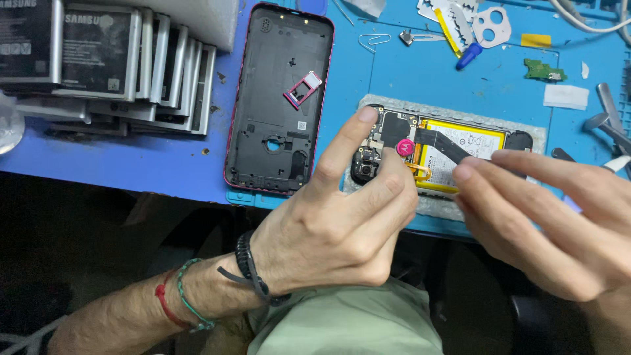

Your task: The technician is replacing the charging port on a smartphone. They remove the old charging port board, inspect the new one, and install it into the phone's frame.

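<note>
An opened phone (453,148) lies face down on a grey pad (526,128), showing a yellow battery (470,141), a black flex strip and a round pink part (403,147). My left hand (342,223) rests on the phone's left end, with the index finger raised over the top corner and another fingertip by the pink part. My right hand (545,217) hovers over the phone's right half, fingers pinched near the black strip; whether it holds a thin tool I cannot tell. A black back cover with a pink rim (279,98) lies to the left, with a pink card tray (302,89) on it.
A blue work mat (368,85) covers the bench. Several phone batteries (105,59) are stacked at the upper left. A paper clip (373,41), a blue-tipped tool (468,56), a small green circuit board (544,70), white tape (565,96) and metal tweezers (608,121) lie at the back and right.
</note>
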